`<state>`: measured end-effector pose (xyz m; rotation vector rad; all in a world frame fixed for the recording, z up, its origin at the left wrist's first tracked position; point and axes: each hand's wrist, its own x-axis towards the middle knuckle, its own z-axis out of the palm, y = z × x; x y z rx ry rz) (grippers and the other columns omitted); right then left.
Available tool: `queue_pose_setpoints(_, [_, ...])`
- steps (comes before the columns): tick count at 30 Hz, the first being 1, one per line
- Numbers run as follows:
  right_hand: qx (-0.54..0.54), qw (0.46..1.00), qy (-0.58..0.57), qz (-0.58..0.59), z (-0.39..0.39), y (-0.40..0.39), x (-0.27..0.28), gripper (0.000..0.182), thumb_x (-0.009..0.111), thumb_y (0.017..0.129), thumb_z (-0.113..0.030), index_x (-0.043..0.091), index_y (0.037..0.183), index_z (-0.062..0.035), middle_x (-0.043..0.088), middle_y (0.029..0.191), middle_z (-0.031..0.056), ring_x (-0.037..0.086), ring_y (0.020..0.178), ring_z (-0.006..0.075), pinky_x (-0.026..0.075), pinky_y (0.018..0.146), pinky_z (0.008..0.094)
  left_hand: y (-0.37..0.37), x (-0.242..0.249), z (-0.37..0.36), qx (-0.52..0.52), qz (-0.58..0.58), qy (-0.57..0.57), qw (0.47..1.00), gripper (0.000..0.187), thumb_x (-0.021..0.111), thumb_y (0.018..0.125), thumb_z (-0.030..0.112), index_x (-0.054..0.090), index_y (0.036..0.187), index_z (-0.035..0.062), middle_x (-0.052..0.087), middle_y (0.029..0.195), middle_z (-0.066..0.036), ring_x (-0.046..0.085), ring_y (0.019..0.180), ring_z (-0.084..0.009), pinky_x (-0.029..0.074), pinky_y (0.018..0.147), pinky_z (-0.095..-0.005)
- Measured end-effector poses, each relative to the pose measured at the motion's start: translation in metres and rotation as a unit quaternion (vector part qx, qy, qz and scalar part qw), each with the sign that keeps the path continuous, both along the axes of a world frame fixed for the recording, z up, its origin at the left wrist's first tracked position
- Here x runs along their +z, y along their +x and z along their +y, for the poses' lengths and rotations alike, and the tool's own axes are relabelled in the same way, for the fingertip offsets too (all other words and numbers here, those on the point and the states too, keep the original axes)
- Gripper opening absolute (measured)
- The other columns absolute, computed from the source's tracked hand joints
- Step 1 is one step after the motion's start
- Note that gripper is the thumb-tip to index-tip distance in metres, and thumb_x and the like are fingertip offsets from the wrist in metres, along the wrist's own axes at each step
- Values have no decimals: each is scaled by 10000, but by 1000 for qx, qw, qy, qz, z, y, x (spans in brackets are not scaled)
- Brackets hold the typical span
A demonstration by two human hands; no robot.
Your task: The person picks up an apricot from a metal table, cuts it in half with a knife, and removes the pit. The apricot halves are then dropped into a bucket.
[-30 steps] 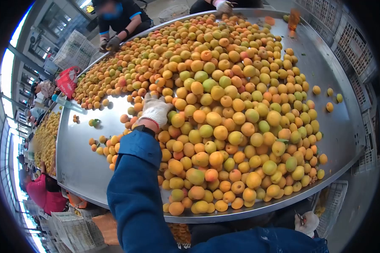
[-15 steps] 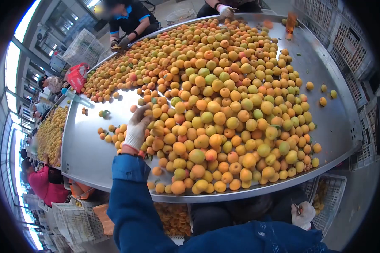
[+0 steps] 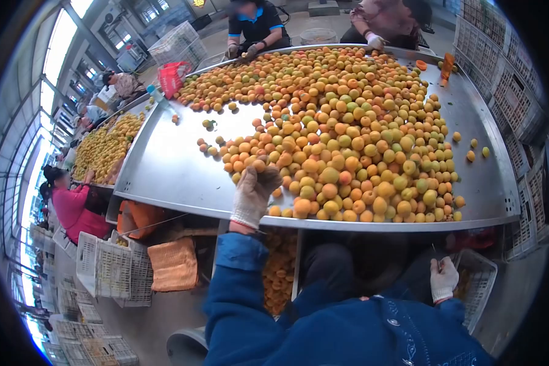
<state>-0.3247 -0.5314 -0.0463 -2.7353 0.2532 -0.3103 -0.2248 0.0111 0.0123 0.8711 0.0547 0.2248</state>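
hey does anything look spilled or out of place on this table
Nothing looks clearly spilled or damaged. Slightly odd: four fruits lie loose on the right side of the metal table, apart from the main heap, and a red bag sits by the far left corner, close against the fruit.

Wearer's hands (image 3: pixel 254 194): 2; people opposite (image 3: pixel 259 28): 2; red bag (image 3: pixel 171 79): 1; stray fruits at right (image 3: pixel 471 156): 4; heap (image 3: pixel 354 146): uncountable.

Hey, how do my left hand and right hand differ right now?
Your left hand is up at the fruit; your right hand is lower, off the table. The left glove looks brownish at the fingers; the right glove looks whiter. Both hands wear pale gloves.
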Motion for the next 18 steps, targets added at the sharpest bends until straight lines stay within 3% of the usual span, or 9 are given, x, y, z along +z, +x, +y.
queue_pose_setpoints(1, [-7,1000,10,-7,0,0,-1,313,712,817,-291,527,739,-51,552,636,154,578,613,360,438,559,423,-3,-1,-6,6,7,-28,1000,484,497,969,460,573,1240,66,677,993,-107,657,909,-263,533,859,-443])
queue_pose_setpoints(3, [-17,1000,-5,-4,2,-1,-2,309,707,821,-296,525,749,-56,550,637,150,577,609,355,439,562,422,-8,-1,-17,29,22,-84,996,474,511,949,504,626,1101,70,676,907,-105,653,843,-276,538,831,-460])
queue_pose_setpoints(7, [-43,998,-5,55,1,-6,8,280,695,820,-312,571,787,-63,618,740,162,615,727,379,472,639,455,0,-4,-35,9,44,-185,982,506,505,920,580,635,1034,105,641,826,-81,610,767,-272,523,777,-460])
queue_pose_setpoints(10, [-33,998,-14,47,0,-9,2,280,692,821,-316,577,804,-61,634,770,159,623,753,380,481,663,457,-3,10,-57,81,114,-230,963,540,487,910,622,636,853,106,586,712,-44,522,649,-236,478,665,-409])
queue_pose_setpoints(14, [-36,999,-30,15,-9,-13,-10,290,692,830,-319,557,821,-62,631,771,148,622,739,369,484,652,442,-17,12,-59,72,78,-245,964,541,465,924,614,625,855,101,557,691,-49,503,649,-243,474,692,-413])
queue_pose_setpoints(16, [-33,998,-44,7,-8,-13,-8,298,698,834,-314,538,822,-63,613,743,139,613,704,359,478,624,427,-34,23,-63,108,139,-232,957,539,448,932,613,615,895,102,547,705,-50,478,639,-233,458,701,-409])
queue_pose_setpoints(18, [-43,997,-36,49,-8,-13,-3,285,670,838,-332,563,847,-68,655,817,158,638,796,375,492,688,460,-54,7,-44,121,136,-207,961,537,439,939,607,606,909,97,535,721,-46,473,655,-224,450,708,-400])
